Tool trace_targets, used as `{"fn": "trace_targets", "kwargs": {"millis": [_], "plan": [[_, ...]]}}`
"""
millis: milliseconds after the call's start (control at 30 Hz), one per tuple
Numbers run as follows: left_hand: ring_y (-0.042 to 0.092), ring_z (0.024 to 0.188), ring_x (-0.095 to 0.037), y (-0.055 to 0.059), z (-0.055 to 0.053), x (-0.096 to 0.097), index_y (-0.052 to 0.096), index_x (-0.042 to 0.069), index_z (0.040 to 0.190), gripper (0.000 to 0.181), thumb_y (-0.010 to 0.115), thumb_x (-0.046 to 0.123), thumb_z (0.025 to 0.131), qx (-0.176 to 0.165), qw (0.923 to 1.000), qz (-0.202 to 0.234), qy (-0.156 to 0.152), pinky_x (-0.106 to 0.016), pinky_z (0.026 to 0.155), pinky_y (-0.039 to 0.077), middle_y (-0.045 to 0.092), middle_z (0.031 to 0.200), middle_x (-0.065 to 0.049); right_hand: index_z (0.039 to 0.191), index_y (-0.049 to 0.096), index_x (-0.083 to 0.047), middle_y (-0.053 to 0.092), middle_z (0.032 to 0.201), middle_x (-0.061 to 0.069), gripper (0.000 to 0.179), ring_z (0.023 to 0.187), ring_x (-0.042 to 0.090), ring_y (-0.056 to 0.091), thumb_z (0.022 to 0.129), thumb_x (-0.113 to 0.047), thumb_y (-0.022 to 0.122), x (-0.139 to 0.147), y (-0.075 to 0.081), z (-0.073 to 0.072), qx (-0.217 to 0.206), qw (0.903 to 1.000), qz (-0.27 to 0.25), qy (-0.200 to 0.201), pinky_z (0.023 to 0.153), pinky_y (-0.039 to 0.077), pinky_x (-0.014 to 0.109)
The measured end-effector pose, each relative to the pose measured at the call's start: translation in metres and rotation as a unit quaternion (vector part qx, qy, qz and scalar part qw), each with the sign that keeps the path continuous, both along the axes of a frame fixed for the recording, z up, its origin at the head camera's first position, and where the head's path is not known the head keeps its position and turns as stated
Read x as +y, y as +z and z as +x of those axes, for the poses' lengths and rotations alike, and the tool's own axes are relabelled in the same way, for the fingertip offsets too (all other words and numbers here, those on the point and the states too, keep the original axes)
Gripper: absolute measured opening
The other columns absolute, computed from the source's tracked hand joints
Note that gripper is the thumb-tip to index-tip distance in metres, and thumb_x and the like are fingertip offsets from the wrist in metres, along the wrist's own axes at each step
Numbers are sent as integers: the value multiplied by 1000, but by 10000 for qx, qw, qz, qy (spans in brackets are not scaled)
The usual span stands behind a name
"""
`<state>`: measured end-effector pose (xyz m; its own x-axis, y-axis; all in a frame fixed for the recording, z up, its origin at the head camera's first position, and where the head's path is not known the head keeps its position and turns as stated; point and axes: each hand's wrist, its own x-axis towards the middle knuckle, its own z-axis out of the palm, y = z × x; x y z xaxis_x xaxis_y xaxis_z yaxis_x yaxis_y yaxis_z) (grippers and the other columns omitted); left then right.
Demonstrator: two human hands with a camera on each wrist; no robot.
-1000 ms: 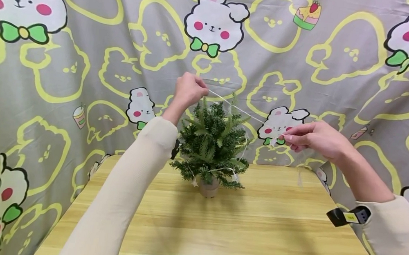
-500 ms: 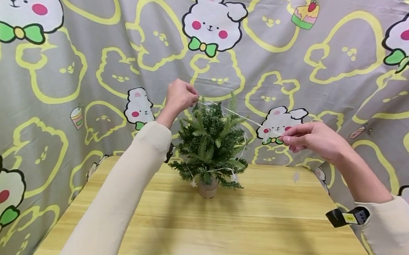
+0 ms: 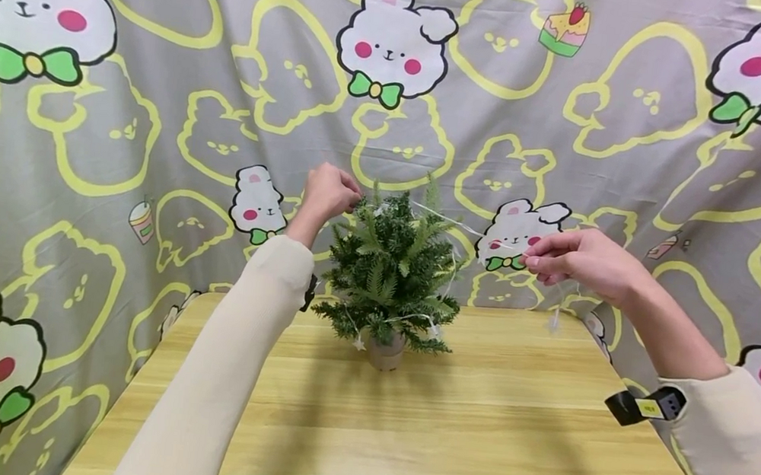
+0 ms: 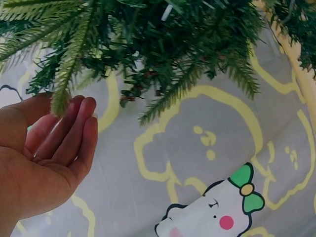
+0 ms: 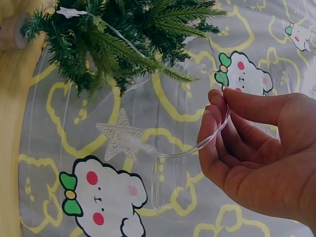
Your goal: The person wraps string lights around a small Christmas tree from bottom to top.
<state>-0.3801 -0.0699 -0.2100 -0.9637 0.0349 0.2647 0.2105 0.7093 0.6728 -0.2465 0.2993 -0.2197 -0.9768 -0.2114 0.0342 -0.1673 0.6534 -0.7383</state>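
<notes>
A small artificial Christmas tree [image 3: 387, 269] stands on the table in the head view. My right hand [image 3: 578, 260] pinches clear star string lights [image 3: 451, 220] between thumb and fingers, right of the tree. The wire runs from there toward the treetop. In the right wrist view a clear star [image 5: 120, 134] dangles on the wire below the right hand [image 5: 256, 143]. My left hand [image 3: 331, 191] is at the upper left of the tree, thumb and fingers together. In the left wrist view a branch tip [image 4: 63, 96] hides the fingertips of the left hand [image 4: 54, 153].
The tree's pot [image 3: 386, 351] rests toward the back of the wooden table [image 3: 402, 438]. Small stars, including one white star [image 3: 360, 342], hang on the lower branches. Behind the table hangs a grey curtain [image 3: 292, 152] with rabbit prints.
My left hand has lowered and shifted slightly left, bringing the wire down from above the treetop to its upper branches. The right hand has stayed nearly in place.
</notes>
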Motion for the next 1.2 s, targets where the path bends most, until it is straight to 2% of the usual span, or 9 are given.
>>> {"fn": "trace_targets", "kwargs": {"millis": [133, 200, 267, 467, 533, 767, 900, 1000, 1200], "plan": [[69, 108, -26, -3, 0, -1, 81, 10, 101, 14, 70, 11, 92, -1, 10000, -74, 8, -44, 123, 27, 79, 96, -11, 117, 69, 1, 68, 115, 11, 33, 80, 14, 67, 97, -26, 69, 0, 0, 2, -10, 10000, 34, -61, 77, 56, 28], [67, 112, -26, -5, 0, 0, 81, 10, 102, 14, 70, 12, 93, -33, 9999, -104, 3, -45, 126, 18, 78, 95, -11, 116, 69, 0, 70, 98, 3, 33, 80, 15, 66, 96, -26, 70, 0, 0, 3, -21, 9999, 39, -91, 76, 56, 29], [65, 115, -26, -6, 0, 0, 80, 10, 103, 14, 70, 11, 93, -94, 9998, -172, -8, -45, 127, 17, 78, 96, -11, 115, 69, 0, 70, 94, 0, 33, 79, 15, 66, 96, -26, 71, 0, 0, 3, -47, 9999, 6, -105, 76, 56, 29], [69, 108, -26, -9, -2, -1, 80, 10, 106, 17, 70, 10, 93, -233, 9993, -290, -39, -44, 122, 30, 79, 97, -9, 115, 69, 0, 70, 90, -1, 33, 79, 15, 66, 96, -26, 71, 0, 0, 3, -4, 9999, 33, -103, 75, 55, 29], [68, 108, -25, -8, -2, -1, 80, 10, 106, 17, 69, 10, 92, -225, 9993, -289, -37, -44, 121, 31, 79, 97, -9, 115, 69, 0, 70, 90, -2, 32, 79, 15, 66, 96, -26, 71, 0, 1, 4, -11, 9999, 16, -110, 75, 56, 29], [68, 102, -26, -1, 2, -1, 80, 9, 104, 19, 70, 8, 88, -152, 9997, -176, -28, -43, 104, 49, 77, 106, -11, 114, 69, 0, 69, 91, -2, 32, 78, 16, 67, 95, -26, 71, 0, 1, 4, -53, 9998, -132, -151, 76, 56, 29], [62, 112, -29, 7, 6, 0, 79, 9, 103, 20, 71, 9, 86, 93, 9998, -146, 39, -42, 97, 52, 74, 114, -9, 114, 69, 0, 69, 91, -3, 32, 77, 14, 67, 95, -25, 72, -1, 1, 4, -62, 9997, -152, -165, 76, 56, 28], [59, 116, -29, 18, 13, 4, 78, 10, 105, 22, 71, 11, 85, 316, 9993, -177, 33, -40, 93, 51, 72, 123, -7, 115, 68, 1, 69, 93, -2, 34, 79, 14, 67, 95, -26, 72, -1, 1, 4, -38, 9998, -73, -157, 77, 56, 28], [67, 109, -22, 47, 36, 27, 76, 12, 111, 26, 68, 10, 87, 690, 9971, -124, -286, -30, 79, 53, 75, 119, -7, 119, 67, 1, 68, 99, -1, 41, 81, 15, 68, 96, -31, 71, -4, 2, 3, 93, 9998, 164, -106, 78, 55, 27]]}}
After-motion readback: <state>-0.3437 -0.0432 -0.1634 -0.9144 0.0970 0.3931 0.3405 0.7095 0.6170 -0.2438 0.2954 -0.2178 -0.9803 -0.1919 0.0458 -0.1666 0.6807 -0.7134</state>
